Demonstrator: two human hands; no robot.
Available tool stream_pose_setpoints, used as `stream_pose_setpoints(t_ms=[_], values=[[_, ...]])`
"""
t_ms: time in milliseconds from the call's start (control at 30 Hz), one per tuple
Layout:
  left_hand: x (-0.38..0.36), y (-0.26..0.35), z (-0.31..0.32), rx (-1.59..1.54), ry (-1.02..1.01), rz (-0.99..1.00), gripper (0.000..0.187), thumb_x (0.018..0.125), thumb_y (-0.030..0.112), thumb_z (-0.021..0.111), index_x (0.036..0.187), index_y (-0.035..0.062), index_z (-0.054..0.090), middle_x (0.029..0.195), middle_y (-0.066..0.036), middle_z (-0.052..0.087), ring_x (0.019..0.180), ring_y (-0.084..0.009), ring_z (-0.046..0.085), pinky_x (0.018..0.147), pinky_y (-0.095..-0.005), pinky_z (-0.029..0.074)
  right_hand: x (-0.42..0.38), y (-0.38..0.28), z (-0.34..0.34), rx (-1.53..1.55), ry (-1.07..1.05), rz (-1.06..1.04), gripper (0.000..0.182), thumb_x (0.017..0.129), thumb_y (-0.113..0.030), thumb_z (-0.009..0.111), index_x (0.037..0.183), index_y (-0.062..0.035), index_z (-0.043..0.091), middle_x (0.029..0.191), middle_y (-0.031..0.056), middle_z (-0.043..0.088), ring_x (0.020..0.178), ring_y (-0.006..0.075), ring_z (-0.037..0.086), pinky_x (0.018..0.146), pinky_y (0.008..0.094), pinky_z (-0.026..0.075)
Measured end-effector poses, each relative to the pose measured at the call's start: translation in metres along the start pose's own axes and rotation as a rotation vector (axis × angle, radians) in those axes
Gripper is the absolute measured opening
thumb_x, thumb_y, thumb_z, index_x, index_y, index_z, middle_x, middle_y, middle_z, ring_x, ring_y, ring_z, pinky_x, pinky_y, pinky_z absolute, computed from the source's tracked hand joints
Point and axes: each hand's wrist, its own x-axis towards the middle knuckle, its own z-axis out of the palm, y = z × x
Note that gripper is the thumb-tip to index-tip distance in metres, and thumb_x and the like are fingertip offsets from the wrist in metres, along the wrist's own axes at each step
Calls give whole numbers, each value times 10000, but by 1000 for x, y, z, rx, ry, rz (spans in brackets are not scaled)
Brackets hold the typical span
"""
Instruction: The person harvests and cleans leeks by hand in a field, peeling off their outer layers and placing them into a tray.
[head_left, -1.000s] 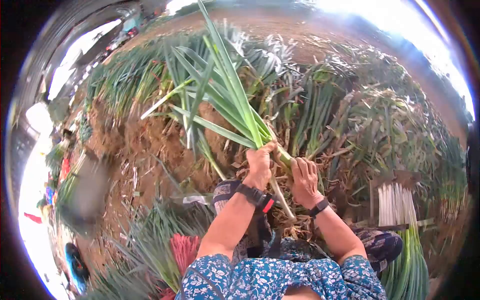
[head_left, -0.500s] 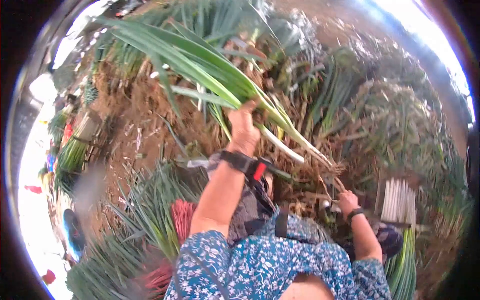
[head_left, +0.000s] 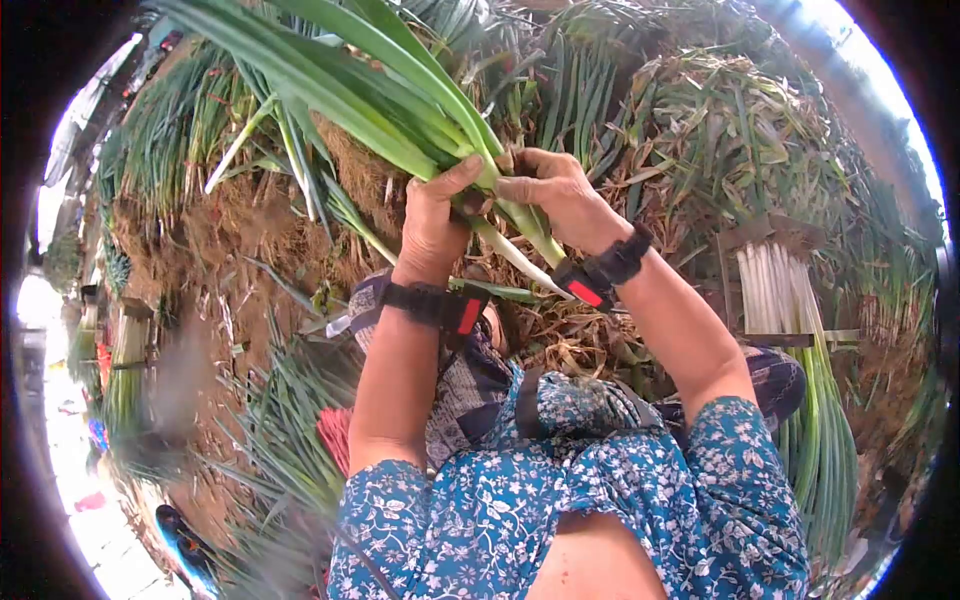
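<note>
My left hand [head_left: 437,212] is closed around a few long green onions [head_left: 385,110], held up in front of me. Their broad leaves fan out to the upper left, and the pale stems slant down to the right. My right hand [head_left: 562,197] is closed on the same onions just beside the left, thumb and fingers pinching where leaf meets stem. The root ends are mostly hidden behind my right wrist. One white stem [head_left: 515,258] shows below my hands.
Cleaned white onion stalks [head_left: 780,292] lie in a rack at the right. Peeled leaves [head_left: 715,130] are heaped at the upper right. Onions with roots [head_left: 165,150] line the upper left. Red strands [head_left: 337,437] and more onions [head_left: 285,415] lie by my left side.
My right hand has come up from low near the roots to join the left hand on the leaves. The onions have moved slightly up and left.
</note>
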Motion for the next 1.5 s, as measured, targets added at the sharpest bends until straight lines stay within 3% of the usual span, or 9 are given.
stream_pose_setpoints(t_ms=[700,900,967,1000,1100,1167,1233,1333,1500], values=[[9,-16,-43,18,474,-8,234,704,43,711,918,50,616,808,-9,601,609,-127,536,505,-254,430,-112,41,-66,-797,142,21,221,690,-126,680,869,-23,600,721,163,568,642,164,551,585,332,428],[2,18,-61,-76,266,54,334,758,148,692,1056,83,554,899,-24,583,814,-188,561,738,-350,471,-225,149,-209,-1595,-180,904,374,659,-227,644,990,-53,614,979,201,593,970,359,556,855,432,443],[1,6,-59,-70,188,64,352,760,156,693,1070,81,544,916,-29,582,809,-186,561,742,-345,471,-192,125,-193,-1491,29,513,458,744,-203,601,1159,-26,521,1151,196,537,1087,353,484,908,423,406],[3,1,-54,-73,137,70,361,761,160,693,1077,80,539,924,-31,581,806,-185,561,744,-342,471,-157,83,-149,-1249,155,229,356,742,-162,573,1048,16,532,919,191,552,878,386,518,782,454,431],[3,-10,-32,-108,19,74,338,767,158,688,1061,79,540,923,-32,582,769,-171,546,700,-335,461,-89,29,-73,-823,47,50,543,818,-291,616,1255,-15,451,1222,186,512,1142,271,477,970,346,363],[0,-11,-18,-121,-31,49,318,774,159,686,1043,79,538,891,-30,581,726,-148,521,626,-300,432,-65,24,-39,-577,-132,-15,491,790,-253,638,1183,1,488,1115,181,565,1034,220,543,882,313,420],[-1,-11,-16,-104,-34,-22,324,775,167,690,1046,81,534,868,-26,577,720,-134,515,590,-272,416,-55,22,-30,-721,-114,123,328,768,-164,612,1030,9,518,973,148,587,874,236,594,740,343,468],[-1,-20,-17,-71,31,-73,313,769,205,705,1011,91,542,836,-6,565,670,-118,513,519,-238,394,-56,41,-24,-1076,258,-352,203,695,-56,576,880,-22,499,809,140,534,774,344,552,645,414,461],[-1,-36,-3,-74,287,-128,243,734,165,719,919,93,578,791,9,569,646,-110,525,466,-244,381,-66,63,-18,-1069,281,-427,334,669,-27,592,994,5,522,860,148,543,828,341,556,685,411,470]])
